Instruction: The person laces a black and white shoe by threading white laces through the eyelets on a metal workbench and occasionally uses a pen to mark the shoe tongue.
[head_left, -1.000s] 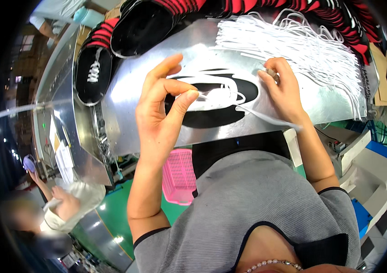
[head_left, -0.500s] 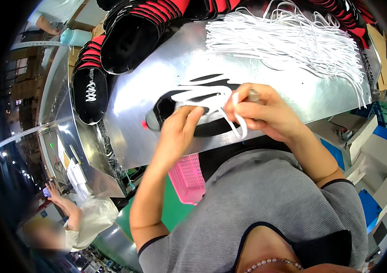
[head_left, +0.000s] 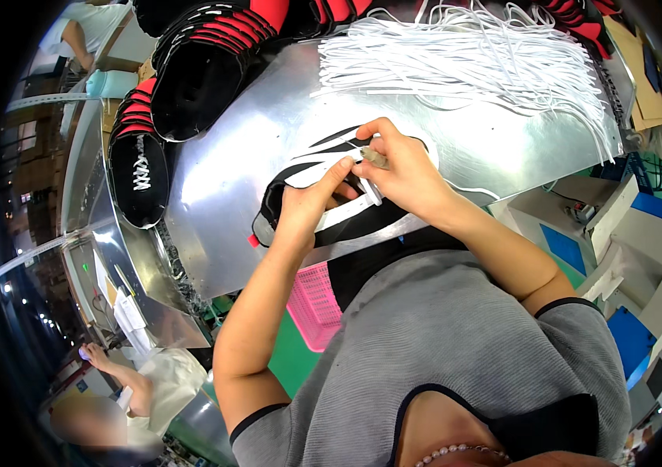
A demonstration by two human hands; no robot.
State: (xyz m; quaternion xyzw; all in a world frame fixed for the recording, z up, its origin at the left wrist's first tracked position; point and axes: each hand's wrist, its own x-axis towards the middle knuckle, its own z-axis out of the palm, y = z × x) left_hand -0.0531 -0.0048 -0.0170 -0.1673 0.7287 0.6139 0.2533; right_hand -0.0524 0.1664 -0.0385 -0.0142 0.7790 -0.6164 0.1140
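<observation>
Now your left hand [head_left: 305, 208] presses the black shoe [head_left: 300, 183], fingers together, right hand [head_left: 401, 167] pinching a white lace [head_left: 350, 206], pink basket [head_left: 317, 303] below the metal table [head_left: 245, 156].

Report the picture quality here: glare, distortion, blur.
Head view: strong fisheye bending, with a black rim at the corners; the metal table throws bright glare patches; both hands, left hand and right hand, and the white laces are sharp; a person at lower left looks blurred.
</observation>
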